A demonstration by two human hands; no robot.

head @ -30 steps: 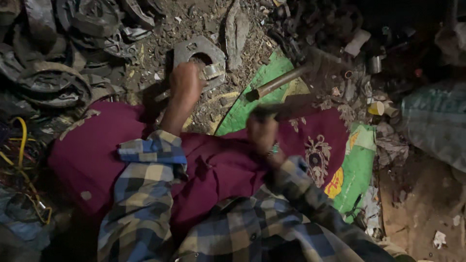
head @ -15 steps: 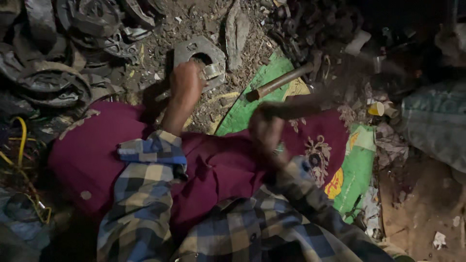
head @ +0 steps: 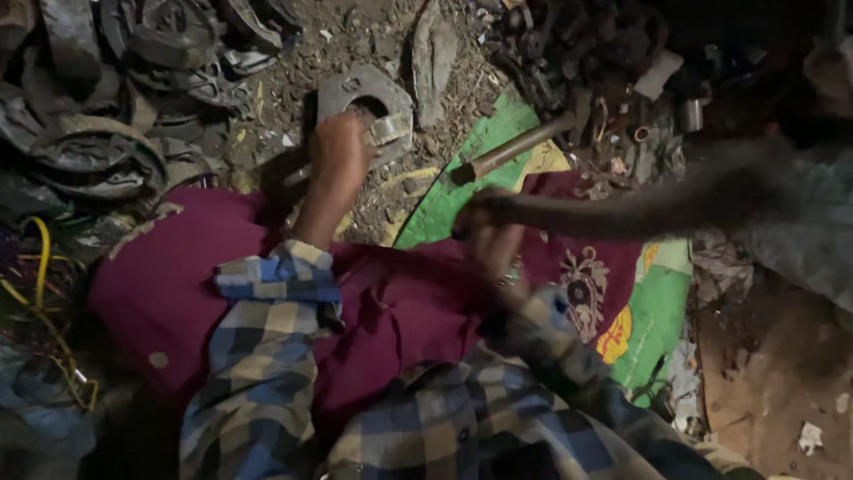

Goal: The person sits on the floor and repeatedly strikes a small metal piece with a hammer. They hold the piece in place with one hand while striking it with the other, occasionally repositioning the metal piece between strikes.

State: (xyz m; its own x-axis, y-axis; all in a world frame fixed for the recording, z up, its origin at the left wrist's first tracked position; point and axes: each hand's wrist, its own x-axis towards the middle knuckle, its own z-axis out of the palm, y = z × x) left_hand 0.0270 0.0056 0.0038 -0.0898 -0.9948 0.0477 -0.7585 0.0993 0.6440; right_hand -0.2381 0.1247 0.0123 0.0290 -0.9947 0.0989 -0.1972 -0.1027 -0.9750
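Right grip (head: pixel 484 233) around blurred hammer handle (head: pixel 622 209).

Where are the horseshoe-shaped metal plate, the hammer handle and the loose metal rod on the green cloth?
horseshoe-shaped metal plate (head: pixel 342 89): head view, on its flat upper left arm.
hammer handle (head: pixel 613 212): head view, on the blurred shaft past the right hand.
metal rod (head: pixel 524 147): head view, on the middle of its shaft.

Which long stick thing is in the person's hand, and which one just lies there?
The right hand grips the dark, blurred handle stretching to the right. The other, a brownish metal rod, lies untouched on the green cloth just above it.
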